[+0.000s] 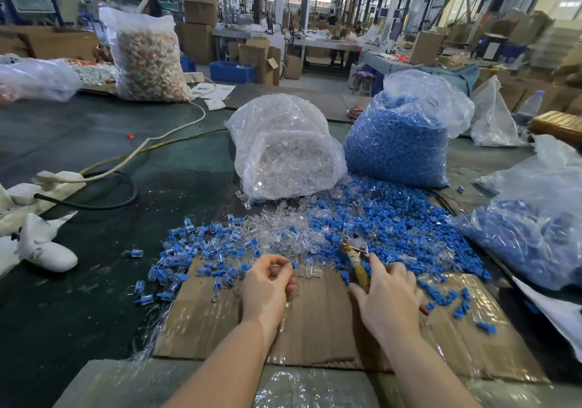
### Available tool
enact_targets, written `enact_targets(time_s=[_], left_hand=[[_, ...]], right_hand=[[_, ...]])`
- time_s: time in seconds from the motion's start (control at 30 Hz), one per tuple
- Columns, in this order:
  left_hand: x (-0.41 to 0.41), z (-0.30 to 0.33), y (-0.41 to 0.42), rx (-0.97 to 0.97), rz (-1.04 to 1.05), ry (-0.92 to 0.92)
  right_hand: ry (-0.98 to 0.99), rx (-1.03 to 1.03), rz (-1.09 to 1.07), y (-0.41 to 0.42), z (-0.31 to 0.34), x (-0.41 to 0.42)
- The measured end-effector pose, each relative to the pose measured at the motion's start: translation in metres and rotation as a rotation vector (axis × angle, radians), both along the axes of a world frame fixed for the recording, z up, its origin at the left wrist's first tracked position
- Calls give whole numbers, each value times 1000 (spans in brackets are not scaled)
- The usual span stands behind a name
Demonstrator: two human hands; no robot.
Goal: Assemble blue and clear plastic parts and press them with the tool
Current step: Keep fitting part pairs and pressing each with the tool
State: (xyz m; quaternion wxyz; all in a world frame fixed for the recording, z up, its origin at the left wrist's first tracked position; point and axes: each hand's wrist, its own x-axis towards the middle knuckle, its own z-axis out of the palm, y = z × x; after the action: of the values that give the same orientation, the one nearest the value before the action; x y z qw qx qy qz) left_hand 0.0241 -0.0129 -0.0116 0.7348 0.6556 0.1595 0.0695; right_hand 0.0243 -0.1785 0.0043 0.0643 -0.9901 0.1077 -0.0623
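My left hand (270,281) hovers over the cardboard sheet (315,322) with curled fingers pinching a small clear part with a blue piece at its fingertips. My right hand (389,294) lies on the pliers-like tool (357,258), whose metal jaws point away from me and whose yellowed handle runs under my fingers. Loose clear parts (283,228) are heaped ahead of my left hand. Loose blue parts (396,221) spread to the right. Assembled blue-and-clear pieces (201,244) lie scattered at the left.
A bag of clear parts (283,149) and a bag of blue parts (400,143) stand behind the piles. Another bag with blue parts (535,228) lies at the right. Cables and a power strip (59,179) cross the dark table at left. A person sits far left.
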Motion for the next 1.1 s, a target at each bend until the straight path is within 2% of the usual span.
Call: enact_targets(time_s=[0.27,0.43,0.53,0.67,0.93,1.1], left_hand=[[-6,-3,-2,52,-2,-102],[-13,-3,-5,269,186,-185],[-13,-2,-3,378,338,-214],[-9,-4,-2,387,415,-164],[-9,-7,-5,593,366,-89],[-12,-9,-9,794,284,-213]], right_hand=[[-44,-129,-9,5,-7,-3],[-396,-27,206,24,-10,-9],[-430,8,288,35,-12,-8],[-412,54,281,46,-16,-6],[-457,55,229,46,-26,-4],[-463,12,160,46,-29,-6]])
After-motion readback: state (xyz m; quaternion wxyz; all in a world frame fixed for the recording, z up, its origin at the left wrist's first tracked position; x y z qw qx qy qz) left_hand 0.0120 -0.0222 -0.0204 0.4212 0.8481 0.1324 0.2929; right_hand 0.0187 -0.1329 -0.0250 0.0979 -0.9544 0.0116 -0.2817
